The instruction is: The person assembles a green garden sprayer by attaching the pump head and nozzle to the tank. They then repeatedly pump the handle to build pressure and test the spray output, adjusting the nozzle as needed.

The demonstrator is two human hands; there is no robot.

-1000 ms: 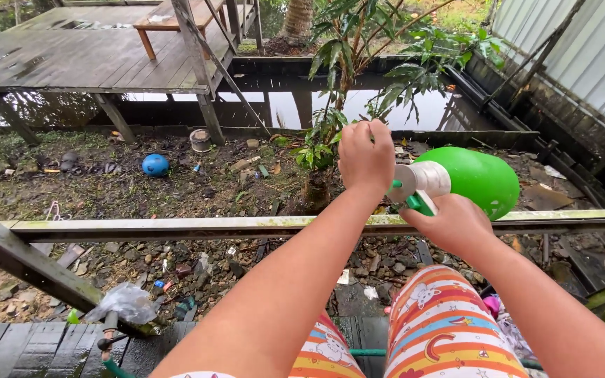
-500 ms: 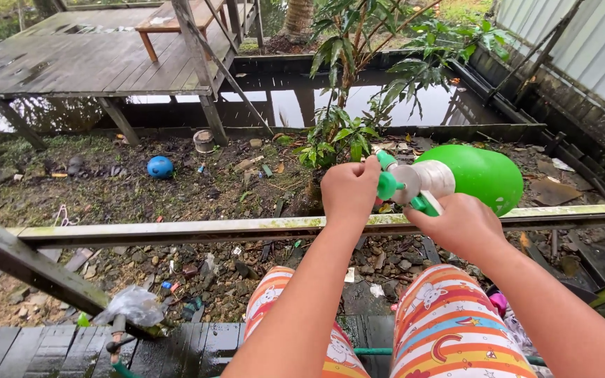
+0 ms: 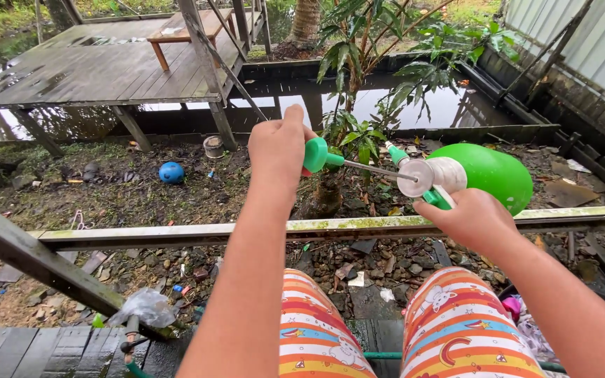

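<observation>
A wooden deck (image 3: pixel 85 66) stands raised on posts at upper left, with a small wooden bench (image 3: pixel 190 31) on its far side. Beyond the deck, a pool of dark still water (image 3: pixel 428 108) lies against a low wall. A leafy plant (image 3: pixel 379 63) rises from the muddy, rubble-strewn ground between the water and a horizontal moss-streaked rail (image 3: pixel 344 225) that crosses the full width of the view. A blue ball (image 3: pixel 171 172) lies on the mud at left, well apart from the hands.

The green pressure sprayer bottle (image 3: pixel 488 175) lies tilted on its side above the rail, its round body to the right and its white neck pointing left. The right hand (image 3: pixel 474 220) is clenched around the green trigger and head below the neck, so the bottle body projects up and to the right of the grip. A thin metal pump rod (image 3: pixel 372 170) extends leftward out of the white cap, ending in a green pump handle (image 3: pixel 316 155). The left hand (image 3: pixel 278 150) is closed around this handle, which protrudes from the right side of the fist. The rod is drawn out, so the two hands are held apart, with the left hand slightly higher. Both forearms reach out over striped, patterned trouser knees (image 3: pixel 456 329).
</observation>
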